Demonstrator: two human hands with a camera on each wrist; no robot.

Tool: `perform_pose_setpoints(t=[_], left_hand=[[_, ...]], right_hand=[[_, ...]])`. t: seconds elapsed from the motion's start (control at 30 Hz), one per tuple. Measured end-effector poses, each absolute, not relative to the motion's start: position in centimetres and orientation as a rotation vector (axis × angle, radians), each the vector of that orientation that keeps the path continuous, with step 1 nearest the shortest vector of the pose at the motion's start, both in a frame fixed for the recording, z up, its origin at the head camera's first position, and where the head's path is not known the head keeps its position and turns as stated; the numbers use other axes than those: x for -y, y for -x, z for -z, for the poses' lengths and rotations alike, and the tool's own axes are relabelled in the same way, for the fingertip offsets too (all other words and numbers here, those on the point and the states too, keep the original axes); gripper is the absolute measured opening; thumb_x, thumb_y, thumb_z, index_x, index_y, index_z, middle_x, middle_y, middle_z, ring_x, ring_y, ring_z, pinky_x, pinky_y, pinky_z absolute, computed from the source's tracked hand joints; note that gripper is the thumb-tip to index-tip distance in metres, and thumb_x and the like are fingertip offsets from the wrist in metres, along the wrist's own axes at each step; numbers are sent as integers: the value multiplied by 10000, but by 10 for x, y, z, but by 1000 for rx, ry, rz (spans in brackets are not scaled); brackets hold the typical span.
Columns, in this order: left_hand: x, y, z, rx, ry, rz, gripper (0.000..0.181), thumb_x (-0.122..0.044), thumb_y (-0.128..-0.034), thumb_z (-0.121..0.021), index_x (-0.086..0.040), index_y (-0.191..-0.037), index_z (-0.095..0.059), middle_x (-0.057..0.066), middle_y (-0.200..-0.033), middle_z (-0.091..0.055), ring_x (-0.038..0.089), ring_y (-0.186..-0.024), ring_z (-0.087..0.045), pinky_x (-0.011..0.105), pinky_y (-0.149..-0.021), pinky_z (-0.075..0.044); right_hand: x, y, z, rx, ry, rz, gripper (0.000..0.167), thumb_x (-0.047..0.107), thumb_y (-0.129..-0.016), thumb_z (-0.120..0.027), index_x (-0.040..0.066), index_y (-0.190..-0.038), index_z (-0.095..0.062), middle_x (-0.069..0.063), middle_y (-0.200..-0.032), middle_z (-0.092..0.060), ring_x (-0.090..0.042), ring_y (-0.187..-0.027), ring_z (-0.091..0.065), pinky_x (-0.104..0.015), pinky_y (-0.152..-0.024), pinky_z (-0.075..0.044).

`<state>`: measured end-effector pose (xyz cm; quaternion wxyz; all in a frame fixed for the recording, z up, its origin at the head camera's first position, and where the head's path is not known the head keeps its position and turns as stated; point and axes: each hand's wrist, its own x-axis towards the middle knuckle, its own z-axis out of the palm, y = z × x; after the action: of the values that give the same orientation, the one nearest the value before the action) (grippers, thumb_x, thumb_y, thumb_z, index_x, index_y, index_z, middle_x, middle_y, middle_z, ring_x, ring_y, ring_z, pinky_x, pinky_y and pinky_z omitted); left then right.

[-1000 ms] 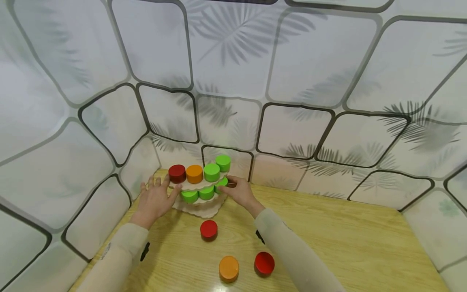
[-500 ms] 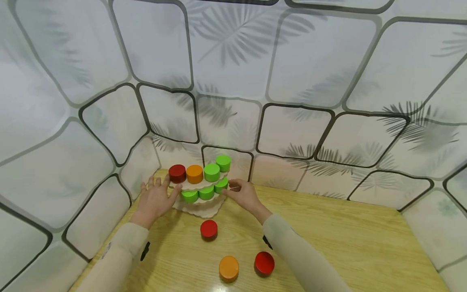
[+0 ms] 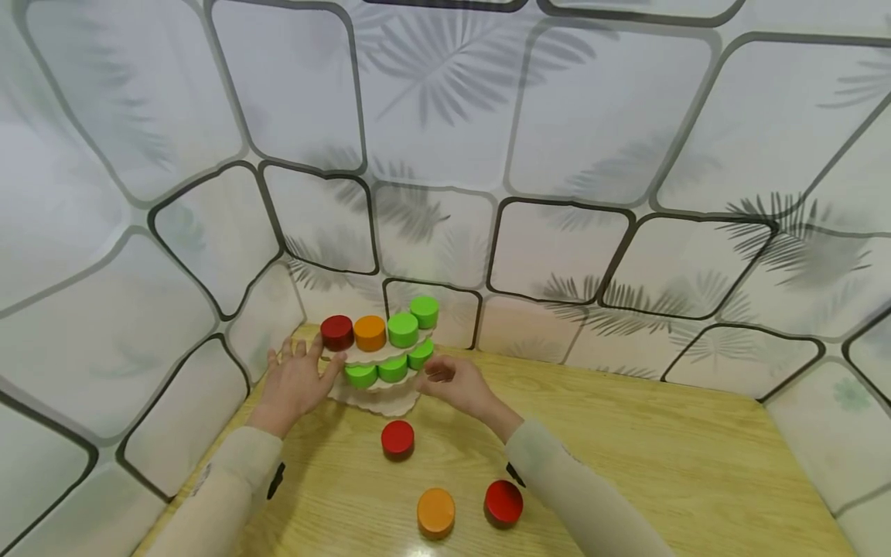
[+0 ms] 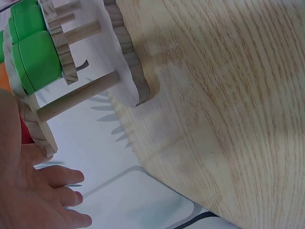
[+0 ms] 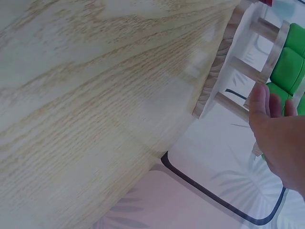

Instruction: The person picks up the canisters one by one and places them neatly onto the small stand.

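A tiered wooden stand [image 3: 380, 401] with scalloped shelves stands in the back left corner. On its top shelf are a dark red cylindrical piece [image 3: 337, 333], an orange one [image 3: 370, 333] and two green ones. Several green pieces [image 3: 393, 368] sit on the shelf below. My left hand [image 3: 295, 387] is at the stand's left end, fingers spread; a finger and the thumb touch the top shelf's edge. Just right of the stand, my right hand [image 3: 459, 387] has loosely bent fingers holding nothing, its fingertips close to the lower green pieces. Whether they touch the stand is unclear.
A red piece [image 3: 397, 439] lies on the wooden table [image 3: 668, 464] before the stand. Nearer me are an orange piece [image 3: 435, 512] and another red one [image 3: 503, 503]. Patterned wall panels [image 3: 557, 247] enclose the table's back and sides.
My right hand has drawn slightly back to the right, away from the green piece at the shelf's right end, its fingers parting from it. The left hand stays put.
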<state>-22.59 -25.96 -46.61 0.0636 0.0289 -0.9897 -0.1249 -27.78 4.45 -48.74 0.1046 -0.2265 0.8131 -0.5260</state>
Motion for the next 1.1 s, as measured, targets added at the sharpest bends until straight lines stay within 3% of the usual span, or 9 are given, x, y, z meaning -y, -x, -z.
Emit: perform_pose_setpoints(t=[0.4, 0.77, 1.1], left_hand=[[259, 225, 466, 2999, -97, 380, 849, -629, -1105, -272, 43, -1622, -329, 427, -1585, -362, 648, -1514, -226, 804, -1206, -136], [260, 226, 466, 2989, -99, 385, 875, -658, -1095, -253, 34, -1626, -328, 428, -1607, -320, 640, -1526, -195, 811, -1203, -117], [260, 226, 467, 2987, -107, 374, 873, -663, -1092, -247, 20, -1629, -331, 430, -1629, -266, 640, -1538, -169, 808, -1208, -104]], right_hand=[[-40, 270, 495, -2269, 880, 1411, 489, 173, -933, -799, -55, -1342, -661, -271, -1332, -689, -358, -1176, -699, -265, -924, -580], [-36, 266, 500, -2198, 964, 1230, 575, 206, -902, -820, -35, -1391, -637, -193, -1381, -687, -338, -1231, -680, -367, -1038, -573], [-29, 260, 500, -2207, 979, 1076, 611, 201, -891, -848, 20, -1429, -624, -123, -1400, -697, -269, -1270, -667, -339, -1097, -525]])
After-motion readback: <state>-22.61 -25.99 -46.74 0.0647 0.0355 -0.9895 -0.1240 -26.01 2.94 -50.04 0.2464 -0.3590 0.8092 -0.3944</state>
